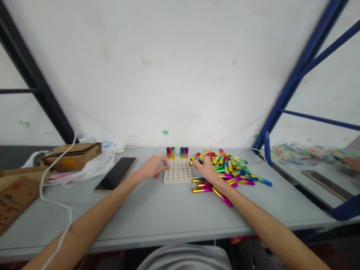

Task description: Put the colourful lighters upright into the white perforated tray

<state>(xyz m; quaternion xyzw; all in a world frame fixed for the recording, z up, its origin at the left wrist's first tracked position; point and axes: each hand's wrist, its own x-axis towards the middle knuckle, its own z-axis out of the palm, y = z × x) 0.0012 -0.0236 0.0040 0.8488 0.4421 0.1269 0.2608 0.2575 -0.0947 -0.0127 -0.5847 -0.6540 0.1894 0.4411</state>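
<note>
A white tray with rows of round holes (177, 176) lies on the table in front of me. Several shiny coloured tubes stand upright along its back edge, among them a red one (168, 152) and a blue one (182, 152), with a gap in the middle. My left hand (154, 167) is at the tray's left side, fingers curled; whatever its fingertips hold, if anything, is too small to make out. To the right of the tray, my right hand (204, 168) pinches a green tube (199, 160) at the edge of a loose pile of metallic tubes (226, 165).
A dark phone (116, 173) lies left of the tray. Further left are cardboard boxes (71, 157), a white plastic bag (95, 167) and a white cable (42, 183). Beyond the blue frame (267, 148), a person's hand (352, 163) and another phone (327, 184) are visible.
</note>
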